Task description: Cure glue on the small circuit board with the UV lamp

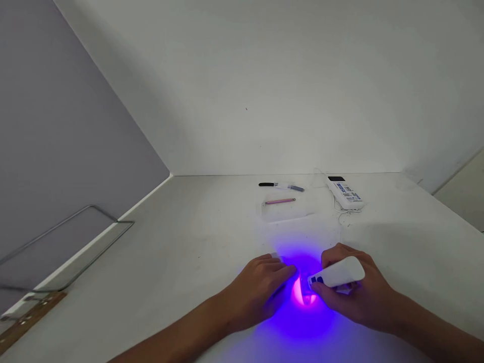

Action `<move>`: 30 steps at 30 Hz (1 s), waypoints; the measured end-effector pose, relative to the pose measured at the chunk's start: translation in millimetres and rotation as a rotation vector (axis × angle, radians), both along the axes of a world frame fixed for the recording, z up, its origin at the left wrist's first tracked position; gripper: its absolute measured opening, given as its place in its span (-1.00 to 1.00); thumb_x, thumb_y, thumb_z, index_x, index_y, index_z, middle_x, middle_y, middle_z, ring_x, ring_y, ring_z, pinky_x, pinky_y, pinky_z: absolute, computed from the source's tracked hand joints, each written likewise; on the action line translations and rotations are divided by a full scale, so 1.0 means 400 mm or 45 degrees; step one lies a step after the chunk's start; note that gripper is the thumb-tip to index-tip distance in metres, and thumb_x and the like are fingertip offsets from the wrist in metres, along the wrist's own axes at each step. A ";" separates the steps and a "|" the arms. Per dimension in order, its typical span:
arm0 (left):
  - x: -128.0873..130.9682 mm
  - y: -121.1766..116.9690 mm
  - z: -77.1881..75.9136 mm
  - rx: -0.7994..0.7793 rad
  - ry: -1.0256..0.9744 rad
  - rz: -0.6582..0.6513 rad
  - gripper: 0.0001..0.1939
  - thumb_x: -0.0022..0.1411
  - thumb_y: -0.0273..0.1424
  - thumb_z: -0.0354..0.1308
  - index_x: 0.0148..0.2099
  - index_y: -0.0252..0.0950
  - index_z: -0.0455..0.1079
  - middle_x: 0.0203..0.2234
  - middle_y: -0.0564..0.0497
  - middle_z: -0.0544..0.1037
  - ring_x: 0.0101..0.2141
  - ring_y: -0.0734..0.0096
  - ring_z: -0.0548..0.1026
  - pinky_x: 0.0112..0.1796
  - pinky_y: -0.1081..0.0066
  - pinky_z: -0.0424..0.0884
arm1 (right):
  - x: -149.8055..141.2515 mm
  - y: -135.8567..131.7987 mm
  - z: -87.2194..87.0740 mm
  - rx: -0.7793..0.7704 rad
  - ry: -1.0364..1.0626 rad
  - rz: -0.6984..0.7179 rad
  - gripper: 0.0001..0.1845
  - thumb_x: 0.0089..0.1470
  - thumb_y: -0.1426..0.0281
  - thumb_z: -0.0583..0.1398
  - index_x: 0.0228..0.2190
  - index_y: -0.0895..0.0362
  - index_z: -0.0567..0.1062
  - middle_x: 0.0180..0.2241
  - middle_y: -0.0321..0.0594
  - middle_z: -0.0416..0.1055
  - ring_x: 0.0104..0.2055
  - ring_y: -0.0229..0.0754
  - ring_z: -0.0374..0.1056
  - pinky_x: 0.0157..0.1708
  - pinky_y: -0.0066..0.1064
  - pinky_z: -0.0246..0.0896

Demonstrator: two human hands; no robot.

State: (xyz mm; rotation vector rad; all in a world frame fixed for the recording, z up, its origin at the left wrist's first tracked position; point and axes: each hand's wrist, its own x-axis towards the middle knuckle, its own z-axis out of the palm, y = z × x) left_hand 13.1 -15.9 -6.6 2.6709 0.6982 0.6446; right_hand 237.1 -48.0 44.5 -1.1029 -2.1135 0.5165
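My right hand (366,297) is wrapped round a white handheld UV lamp (340,272), its head tilted down to the left. Violet light spreads from the lamp over the white tabletop (212,242). Directly under the lamp head, a small object (298,291) glows pink; the glare hides its shape. Beside it on the left, my left hand (260,285) rests low with its fingers curled and its thumb reaching to the edge of the light. A pale, clear edge shows by those fingers, but I cannot make out what they hold.
Behind the hands, a thin pink stick (280,201) lies on a clear sheet (282,217). Farther back are a slim black-ended tool (266,185) and a white device (346,195) with a cable. A wire frame (102,252) with a wooden piece (32,320) stands left.
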 end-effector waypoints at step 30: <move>-0.003 0.001 -0.006 -0.002 0.001 0.007 -0.74 0.44 -0.52 -0.07 -0.36 -0.24 0.16 -0.57 0.14 0.32 -0.57 0.42 0.15 -0.42 0.38 0.14 | -0.001 0.002 -0.002 0.013 -0.018 -0.007 -0.76 0.08 0.43 0.17 -0.55 0.06 0.22 -0.64 -0.45 0.23 -0.64 -0.36 0.14 -0.61 -0.53 0.05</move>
